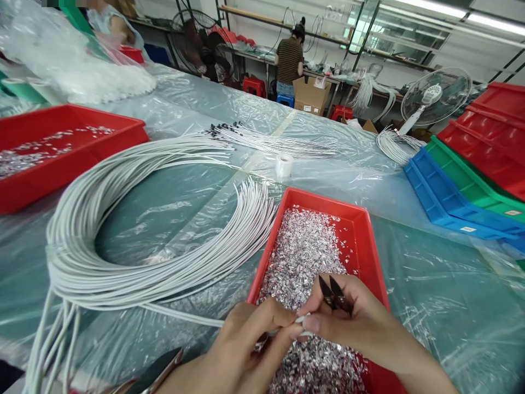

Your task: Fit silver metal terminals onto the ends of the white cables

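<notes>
My left hand (254, 334) is closed, thumb and forefinger pinching a white cable (184, 314) near its end. The cable runs left from my fingers toward a big coil of white cables (77, 230). My right hand (356, 317) meets the left at the cable end, its thumb and forefinger pinched together there. Dark pointed thread snips (334, 293) stick up from that same hand, blades slightly apart and handles hidden in the palm. Both hands are above a red tray (371, 241) of small shiny silver pieces (305, 246). The fingers hide the exact tip of the cable.
Another red tray (74, 183) with silver pieces stands at left. Behind the coil lie a bundle of thin white cables (283, 143) with dark ends and a white roll (284, 166). Stacked coloured crates (471, 180) are at right. A person (289, 57) works at the back bench.
</notes>
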Motion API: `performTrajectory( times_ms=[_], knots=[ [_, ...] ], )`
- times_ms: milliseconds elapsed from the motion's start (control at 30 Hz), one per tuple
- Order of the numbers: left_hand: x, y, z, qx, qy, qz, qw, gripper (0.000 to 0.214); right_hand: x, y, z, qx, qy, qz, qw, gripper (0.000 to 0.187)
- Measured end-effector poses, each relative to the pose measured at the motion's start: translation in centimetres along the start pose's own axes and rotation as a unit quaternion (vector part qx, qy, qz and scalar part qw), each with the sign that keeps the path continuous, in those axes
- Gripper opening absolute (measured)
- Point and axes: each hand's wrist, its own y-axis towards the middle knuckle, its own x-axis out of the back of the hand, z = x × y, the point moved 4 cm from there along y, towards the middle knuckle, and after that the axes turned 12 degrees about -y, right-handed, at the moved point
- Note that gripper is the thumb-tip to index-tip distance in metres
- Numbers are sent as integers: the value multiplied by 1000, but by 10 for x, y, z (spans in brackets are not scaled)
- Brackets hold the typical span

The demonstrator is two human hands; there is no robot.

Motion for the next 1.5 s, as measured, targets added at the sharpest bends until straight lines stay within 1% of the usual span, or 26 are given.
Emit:
performTrajectory(
  times_ms=[67,200,333,400,500,667,800,867,1000,1133,1233,1333,1400,1500],
  knots=[
    [0,0,-1,-9,10,3,1000,16,1,1,1,-13,-9,7,1000,15],
    [-1,-1,1,7,6,4,1000,15,2,3,5,-35,-5,17,999,16],
    [-2,-2,1,-11,-2,0,1000,16,1,4,6,-29,42,44,998,16],
    [-2,-3,1,-6,-8,2,1000,16,0,4,4,-44,76,51,995,18],
    [-2,-2,2,0,-17,6,1000,16,0,4,-1,-64,97,45,992,20],
    [-4,2,-3,-19,-7,-6,1000,15,-1,5,-3,-68,88,54,992,17],
    [-4,3,-6,-31,-4,-25,999,17,-3,6,-3,-76,123,57,988,20],
    [-3,2,-6,-34,0,-25,999,17,-4,5,-4,-74,139,55,986,21],
    [-1,0,-4,-29,0,-8,1000,19,-5,4,-6,-77,149,48,985,21],
    [1,-1,-6,-35,-2,-25,999,17,-7,3,-4,-80,145,48,985,20],
    [0,-1,-4,-5,-30,-27,999,16,-8,5,-1,-70,133,62,987,18],
    [-3,1,1,41,-106,-6,994,17,-8,6,-2,-74,130,70,986,13],
    [-5,3,2,64,-170,14,983,16,-8,7,-4,-82,126,55,987,11],
    [-7,7,4,94,-229,22,969,14,-6,7,-4,-80,102,18,991,12]
  ],
)
